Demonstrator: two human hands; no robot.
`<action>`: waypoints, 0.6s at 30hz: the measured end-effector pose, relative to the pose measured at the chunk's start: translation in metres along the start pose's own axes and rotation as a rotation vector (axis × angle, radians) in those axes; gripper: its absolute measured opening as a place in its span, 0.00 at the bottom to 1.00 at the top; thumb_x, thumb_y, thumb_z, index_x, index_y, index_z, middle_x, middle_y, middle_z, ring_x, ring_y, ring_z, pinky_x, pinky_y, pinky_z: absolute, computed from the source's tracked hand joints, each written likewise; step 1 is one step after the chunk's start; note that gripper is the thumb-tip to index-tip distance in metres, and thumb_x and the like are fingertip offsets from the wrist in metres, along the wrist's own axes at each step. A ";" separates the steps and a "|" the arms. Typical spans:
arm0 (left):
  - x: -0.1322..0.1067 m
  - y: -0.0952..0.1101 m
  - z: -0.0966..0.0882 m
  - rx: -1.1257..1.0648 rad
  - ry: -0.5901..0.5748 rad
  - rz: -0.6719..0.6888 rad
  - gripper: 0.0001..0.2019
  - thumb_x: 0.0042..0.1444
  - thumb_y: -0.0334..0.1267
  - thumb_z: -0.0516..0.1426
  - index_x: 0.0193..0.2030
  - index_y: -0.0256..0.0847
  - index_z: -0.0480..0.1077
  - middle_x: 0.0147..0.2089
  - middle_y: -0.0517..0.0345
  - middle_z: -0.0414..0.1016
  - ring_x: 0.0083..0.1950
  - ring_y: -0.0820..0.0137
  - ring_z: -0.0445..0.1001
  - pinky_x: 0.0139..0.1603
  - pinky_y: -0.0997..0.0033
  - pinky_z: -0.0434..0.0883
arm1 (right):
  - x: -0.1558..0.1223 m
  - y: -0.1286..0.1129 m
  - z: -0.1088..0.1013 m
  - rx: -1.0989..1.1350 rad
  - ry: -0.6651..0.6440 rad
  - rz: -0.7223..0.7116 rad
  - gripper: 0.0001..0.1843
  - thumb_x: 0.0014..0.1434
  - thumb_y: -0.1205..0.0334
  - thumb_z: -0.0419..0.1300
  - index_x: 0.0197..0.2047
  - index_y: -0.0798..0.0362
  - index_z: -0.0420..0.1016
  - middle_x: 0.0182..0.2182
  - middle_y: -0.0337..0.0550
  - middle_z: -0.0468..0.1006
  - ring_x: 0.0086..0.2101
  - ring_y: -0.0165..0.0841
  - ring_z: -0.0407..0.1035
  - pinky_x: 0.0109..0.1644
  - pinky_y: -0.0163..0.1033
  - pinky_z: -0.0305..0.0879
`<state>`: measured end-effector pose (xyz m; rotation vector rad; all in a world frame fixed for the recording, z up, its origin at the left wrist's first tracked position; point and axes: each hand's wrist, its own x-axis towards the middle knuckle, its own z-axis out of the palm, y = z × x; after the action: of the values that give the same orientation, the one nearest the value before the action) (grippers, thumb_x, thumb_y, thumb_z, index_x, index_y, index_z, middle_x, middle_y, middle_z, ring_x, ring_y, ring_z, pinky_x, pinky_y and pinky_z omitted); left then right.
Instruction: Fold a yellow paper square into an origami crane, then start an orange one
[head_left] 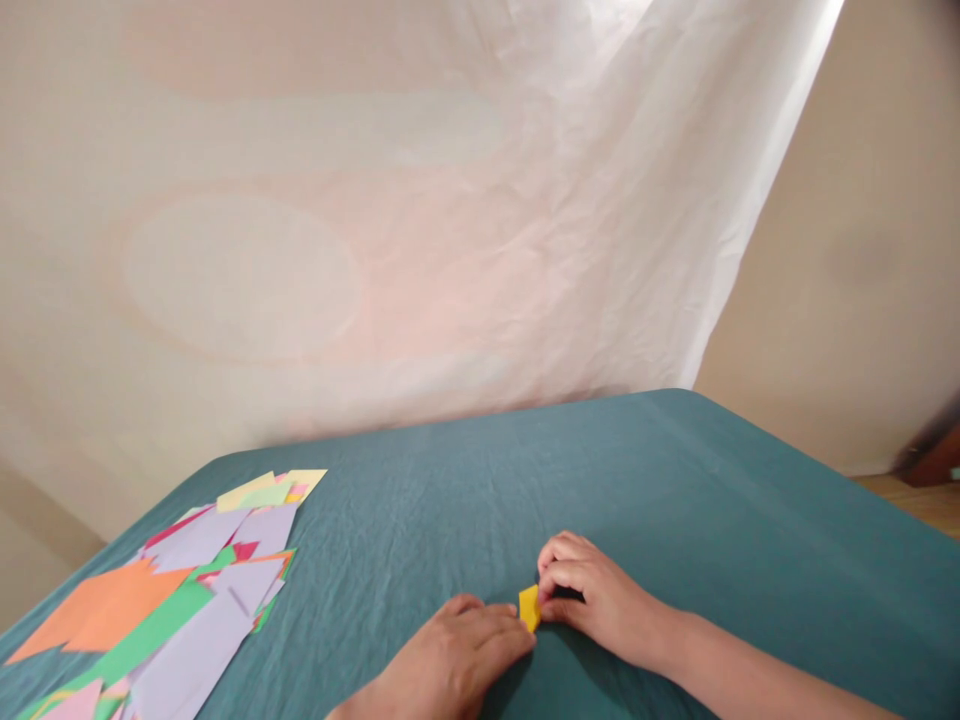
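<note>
My right hand (596,600) pinches a small yellow paper (529,607) in its curled fingers, and my left hand (457,655) lies flat with fingers touching it, down on the worktop (675,480) near me, away from the paper pile (172,600).

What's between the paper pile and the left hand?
Nothing: the head view shows only bare teal tablecloth between the paper pile and the left hand.

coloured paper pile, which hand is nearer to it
Left. The left hand lies flat to the right of the paper pile; the right hand is farther right, beyond the small yellow piece.
</note>
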<state>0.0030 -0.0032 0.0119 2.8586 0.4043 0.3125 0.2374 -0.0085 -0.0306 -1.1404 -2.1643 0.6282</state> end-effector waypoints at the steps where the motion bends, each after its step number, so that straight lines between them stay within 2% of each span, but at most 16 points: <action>1: 0.001 0.000 0.000 0.005 0.007 0.005 0.19 0.61 0.31 0.47 0.58 0.45 0.59 0.50 0.54 0.74 0.50 0.68 0.72 0.52 0.69 0.67 | 0.000 -0.001 -0.001 0.008 -0.003 0.013 0.06 0.58 0.59 0.62 0.32 0.51 0.75 0.35 0.39 0.73 0.40 0.31 0.66 0.44 0.38 0.59; 5: 0.003 0.000 -0.002 0.035 0.041 0.036 0.17 0.63 0.31 0.46 0.58 0.45 0.60 0.47 0.55 0.75 0.49 0.69 0.73 0.51 0.71 0.67 | 0.002 -0.005 -0.003 0.013 -0.003 0.044 0.04 0.58 0.61 0.62 0.31 0.51 0.75 0.35 0.39 0.73 0.40 0.32 0.66 0.44 0.38 0.59; 10: 0.003 0.000 -0.005 0.062 0.020 0.053 0.18 0.64 0.31 0.45 0.60 0.45 0.58 0.47 0.55 0.75 0.51 0.69 0.71 0.52 0.71 0.67 | 0.002 -0.006 0.001 -0.012 0.025 0.061 0.03 0.56 0.65 0.63 0.30 0.52 0.74 0.35 0.39 0.72 0.39 0.32 0.66 0.43 0.38 0.58; 18: 0.004 -0.004 0.005 0.041 0.067 0.032 0.16 0.65 0.34 0.44 0.57 0.45 0.61 0.44 0.55 0.75 0.47 0.70 0.73 0.50 0.72 0.68 | 0.004 -0.011 0.002 -0.036 0.056 0.080 0.04 0.54 0.67 0.64 0.29 0.52 0.73 0.34 0.39 0.72 0.38 0.33 0.65 0.43 0.38 0.58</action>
<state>0.0066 0.0009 0.0070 2.9034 0.3821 0.4118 0.2279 -0.0112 -0.0235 -1.2549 -2.0994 0.5870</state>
